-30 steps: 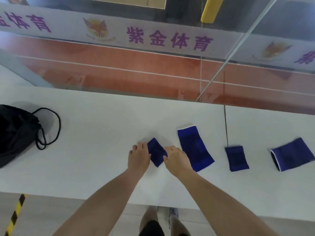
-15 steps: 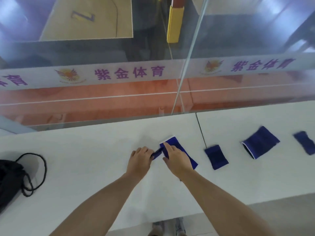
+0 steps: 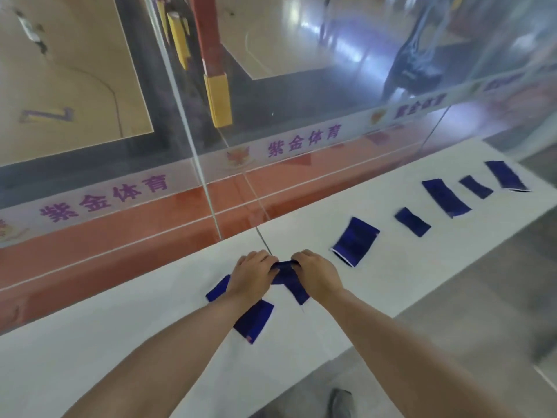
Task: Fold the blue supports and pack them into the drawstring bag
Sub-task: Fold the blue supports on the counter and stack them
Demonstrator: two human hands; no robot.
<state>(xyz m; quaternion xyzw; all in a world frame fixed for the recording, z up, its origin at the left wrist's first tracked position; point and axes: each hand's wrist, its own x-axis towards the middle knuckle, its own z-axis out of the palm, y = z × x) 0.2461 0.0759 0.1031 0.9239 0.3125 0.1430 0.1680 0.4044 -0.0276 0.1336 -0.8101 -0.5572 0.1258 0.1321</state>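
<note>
The left hand (image 3: 251,279) and right hand (image 3: 316,274) are each gripping one end of a support (image 3: 291,280) over the table (image 3: 120,342). For a neat fold, they should be bringing its edges together squarely. The bag is not showing.

White tabletop (image 3: 120,342): one blue support (image 3: 254,322) by the near edge; row of five supports (image 3: 413,221) runs toward far right corner.

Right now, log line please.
folding | left hand: grips blue support | right hand: grips same support | other supports: loose on table | bag: unseen
</note>
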